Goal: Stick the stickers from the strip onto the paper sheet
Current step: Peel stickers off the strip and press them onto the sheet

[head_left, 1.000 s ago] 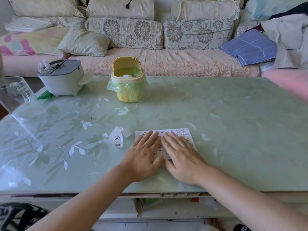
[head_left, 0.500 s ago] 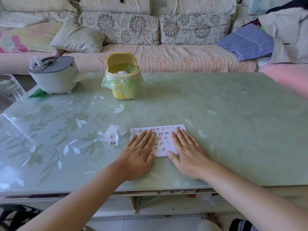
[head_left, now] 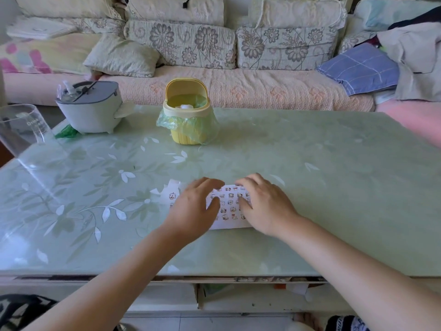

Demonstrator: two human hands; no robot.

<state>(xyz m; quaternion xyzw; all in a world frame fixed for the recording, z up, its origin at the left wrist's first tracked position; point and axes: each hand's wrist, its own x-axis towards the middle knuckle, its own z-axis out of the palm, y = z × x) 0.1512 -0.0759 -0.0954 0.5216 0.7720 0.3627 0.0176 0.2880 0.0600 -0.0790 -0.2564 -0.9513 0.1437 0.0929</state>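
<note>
Both hands lay flat a moment ago. Now the left hand [head_left: 195,207] and right hand [head_left: 266,206] arch bent fingers over the far edge of the paper sheet [head_left: 230,203], hiding much of it (gripping or just touching, I cannot tell). On the counter [head_left: 310,187] are a grey tub [head_left: 90,113] and a bag-lined yellow bin [head_left: 185,138] holding a white wad [head_left: 185,106]. The strip [head_left: 171,195] lies beside the left hand.

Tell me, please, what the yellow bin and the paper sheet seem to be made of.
The yellow bin looks like matte moulded plastic, ribbed at its base, lined with a thin translucent green plastic bag. The paper sheet looks like thin, flat white paper.
</note>
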